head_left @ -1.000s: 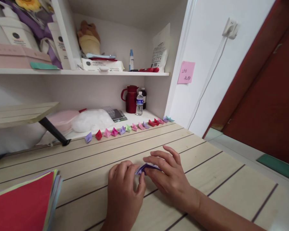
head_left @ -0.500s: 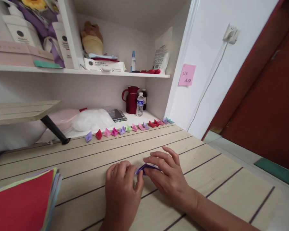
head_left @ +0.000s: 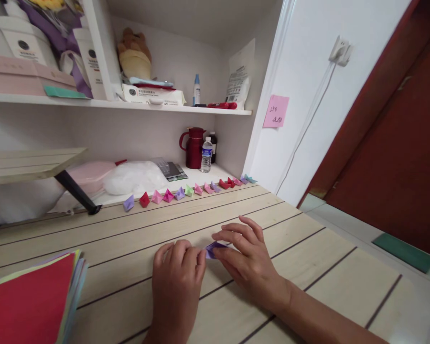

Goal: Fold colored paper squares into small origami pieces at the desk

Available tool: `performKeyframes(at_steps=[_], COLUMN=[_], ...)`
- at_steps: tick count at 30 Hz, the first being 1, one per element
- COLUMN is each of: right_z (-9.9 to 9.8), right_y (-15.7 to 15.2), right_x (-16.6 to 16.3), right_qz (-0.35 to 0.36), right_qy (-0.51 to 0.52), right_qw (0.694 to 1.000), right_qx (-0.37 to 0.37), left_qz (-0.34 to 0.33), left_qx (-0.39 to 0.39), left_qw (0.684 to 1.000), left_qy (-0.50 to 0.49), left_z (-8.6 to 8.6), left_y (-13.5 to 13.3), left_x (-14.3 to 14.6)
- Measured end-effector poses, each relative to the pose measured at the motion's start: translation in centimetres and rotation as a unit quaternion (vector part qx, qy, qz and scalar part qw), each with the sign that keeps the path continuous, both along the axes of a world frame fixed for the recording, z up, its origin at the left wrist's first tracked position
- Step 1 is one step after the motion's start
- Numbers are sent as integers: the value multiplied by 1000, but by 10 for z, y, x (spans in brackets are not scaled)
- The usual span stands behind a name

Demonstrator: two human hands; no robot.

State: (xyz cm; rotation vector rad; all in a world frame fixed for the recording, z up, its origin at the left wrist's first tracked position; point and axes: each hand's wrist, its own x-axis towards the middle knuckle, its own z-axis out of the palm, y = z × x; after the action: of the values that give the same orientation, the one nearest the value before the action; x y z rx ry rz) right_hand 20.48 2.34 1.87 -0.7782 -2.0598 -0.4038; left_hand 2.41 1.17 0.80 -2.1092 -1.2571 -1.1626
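Paper [head_left: 212, 250], purple and folded small, lies on the table [head_left: 297, 239] between left hand [head_left: 179, 277] and right hand [head_left: 251, 260]. Right fingers hold its right end, outer ones spread. Left fingers are curled beside the left tip; grip cannot be told. Status: folded boats [head_left: 168, 195] along the rear edge appear finished; this piece appears incomplete. Coloured sheets [head_left: 28, 301] at left lie flat.
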Motion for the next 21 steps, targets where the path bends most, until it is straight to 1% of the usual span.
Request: performKeyframes(at_steps=[3, 5, 7, 9, 11, 13, 14, 15, 18, 21], right_z=[-1, -3, -5, -8, -9, -9, -9, -8, -9, -12], right_y=[3, 8, 13, 19, 24, 28, 29, 30, 31, 32], right_x=[2, 5, 8, 12, 17, 21, 22, 23, 24, 21], right_qz=[-5, -7, -9, -17, -30, -38, -36, -33, -17, 4], right_qy=[6, 21, 52, 89, 117, 137, 145, 152, 156, 144], right_qw=[1000, 998, 995, 990, 982, 969, 962, 955, 945, 942], right_qx=[-28, -56, -81, -105, -142, -200, -229, -252, -288, -304], left_qz=[-10, -2, 23, 54, 77, 85, 84, 81, 76, 75], left_qx=[-23, -80, -137, -183, -238, -302, -323, -331, -329, -332], left_qw=[999, 993, 975, 949, 912, 860, 841, 833, 836, 845], left_qy=[-21, -93, -176, -250, -326, -401, -426, -437, -433, -412], left_z=[-1, -5, -11, -14, -14, -10, -6, -2, 8, 13], left_y=[1, 4, 8, 13, 16, 16, 15, 13, 7, 3], left_x=[-3, -8, -13, -19, -22, -21, -20, -18, -11, -6])
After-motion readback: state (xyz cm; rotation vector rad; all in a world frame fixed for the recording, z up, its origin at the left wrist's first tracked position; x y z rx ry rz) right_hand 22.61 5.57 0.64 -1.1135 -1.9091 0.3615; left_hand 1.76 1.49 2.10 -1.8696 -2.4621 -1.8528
